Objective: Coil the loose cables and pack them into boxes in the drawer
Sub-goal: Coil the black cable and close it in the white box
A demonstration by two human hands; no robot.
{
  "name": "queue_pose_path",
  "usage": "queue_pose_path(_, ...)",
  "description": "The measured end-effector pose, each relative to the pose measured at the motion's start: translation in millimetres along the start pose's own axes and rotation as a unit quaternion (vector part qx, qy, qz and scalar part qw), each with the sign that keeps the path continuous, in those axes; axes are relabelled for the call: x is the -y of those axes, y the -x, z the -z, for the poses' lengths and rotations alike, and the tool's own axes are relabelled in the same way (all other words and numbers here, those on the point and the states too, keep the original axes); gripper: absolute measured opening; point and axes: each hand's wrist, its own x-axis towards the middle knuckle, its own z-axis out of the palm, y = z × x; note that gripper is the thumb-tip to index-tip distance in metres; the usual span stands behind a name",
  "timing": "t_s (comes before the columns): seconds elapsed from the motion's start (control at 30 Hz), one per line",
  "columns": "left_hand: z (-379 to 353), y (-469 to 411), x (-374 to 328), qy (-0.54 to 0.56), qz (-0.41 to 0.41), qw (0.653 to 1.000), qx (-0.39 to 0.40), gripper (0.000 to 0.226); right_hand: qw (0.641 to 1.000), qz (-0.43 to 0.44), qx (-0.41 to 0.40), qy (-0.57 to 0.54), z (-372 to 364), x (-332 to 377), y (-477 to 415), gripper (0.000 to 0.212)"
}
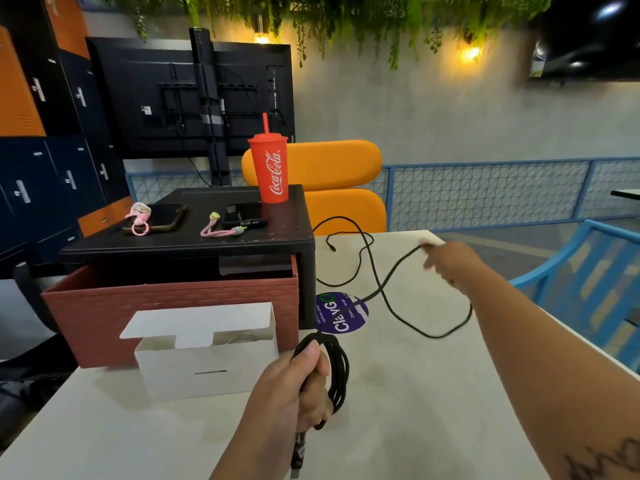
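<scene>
My left hand grips a bundle of loops of a black cable above the near part of the white table, with a plug end hanging below the fist. My right hand is stretched out farther right and pinches the same cable, blurred by motion. The loose rest of the cable snakes over the table to its far end by the black stand. An open white box stands in front of a brick-red drawer that is pulled out from under the black stand.
On the black stand are a red Coca-Cola cup, two phones and two pink cables. A purple round sticker lies on the table. An orange chair stands behind, a blue chair at the right.
</scene>
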Motion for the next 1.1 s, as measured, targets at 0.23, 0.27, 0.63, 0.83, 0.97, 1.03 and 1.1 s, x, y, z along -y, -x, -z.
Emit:
queue_pose_path(0.23,1.0,2.9,-2.3,0.021,-0.027,0.999,-0.014,0.028,0.843,0.093,-0.303,-0.434,2.7,21.4,19.4,0.025)
queue_pose_path(0.27,3.9,2.9,-3.9,0.037,-0.035,0.999,-0.019,0.028,0.849,0.123,-0.324,-0.400,-0.9,18.7,23.2,0.023)
queue_pose_path(0.63,14.0,-2.3,-3.8,0.100,-0.047,0.993,-0.050,0.030,0.937,0.297,-0.008,-0.183,-57.0,-50.3,111.7,0.025)
queue_pose_path(0.83,15.9,-3.4,-4.6,0.128,-0.057,0.989,-0.056,0.032,0.912,0.230,0.339,-0.007,-70.6,-54.1,138.6,0.025)
queue_pose_path(0.97,14.5,-2.2,-5.9,0.140,-0.057,0.987,-0.057,0.033,0.910,0.260,0.246,0.208,-81.6,-53.9,121.8,0.021)
queue_pose_path(1.03,13.6,-1.8,-6.1,0.136,-0.054,0.988,-0.055,0.033,0.889,0.262,0.106,0.361,-85.6,-50.7,102.1,0.026)
queue_pose_path(1.1,12.4,-1.8,-5.6,0.121,-0.044,0.990,-0.053,0.032,0.888,0.188,0.023,0.419,-84.5,-49.2,79.1,0.030)
